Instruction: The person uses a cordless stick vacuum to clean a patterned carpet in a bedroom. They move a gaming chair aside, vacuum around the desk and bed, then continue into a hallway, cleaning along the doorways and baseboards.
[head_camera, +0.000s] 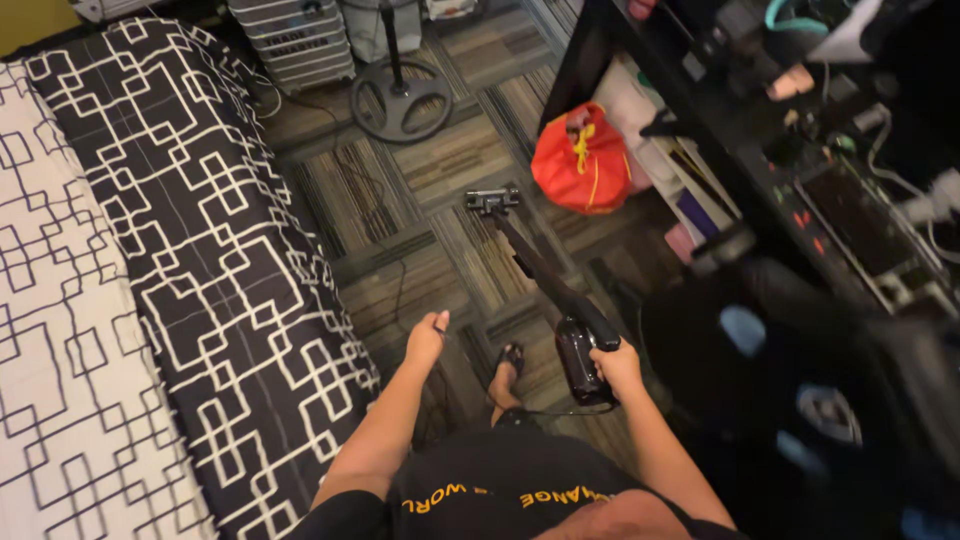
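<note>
My right hand (618, 366) grips the handle of a black stick vacuum cleaner (580, 345). Its tube runs forward across the striped carpet tiles to the floor head (492, 201), which rests on the floor near a red bag. My left hand (427, 338) hangs beside the bed edge with its fingers loosely curled; a thin cord seems to run through them. My foot in a sandal (508, 362) shows between both hands.
A bed with a black and white geometric cover (190, 250) fills the left. A red tied bag (582, 160) sits by a dark desk (760, 170) with cluttered shelves. A round fan base (400, 100) and a white slatted appliance (298, 40) stand at the back.
</note>
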